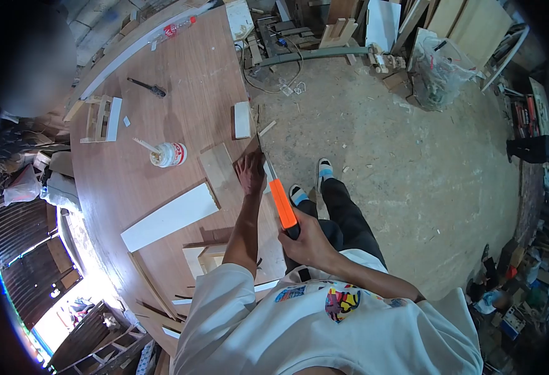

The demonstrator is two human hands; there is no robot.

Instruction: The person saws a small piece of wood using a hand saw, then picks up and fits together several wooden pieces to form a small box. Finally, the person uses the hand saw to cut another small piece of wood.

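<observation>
A handsaw with an orange and black handle (283, 204) is in the grip of my right hand (307, 240), just off the table edge. Its narrow blade (270, 162) points away from me along that edge. My left hand (249, 172) lies with fingers spread on a small piece of wood at the edge, beside the blade. The piece is mostly hidden under the hand. Left of it lies a thin pale board (219, 167). A long white board (170, 217) slants across the table nearer to me.
On the brown table (190, 81) stand an open white tub (168, 154) with a stick in it and a white-faced block (242, 120). A dark tool (147, 86), a small wooden frame (102, 119) and a plastic bottle (179, 26) lie farther off. A plastic bag (443, 75) rests on the floor.
</observation>
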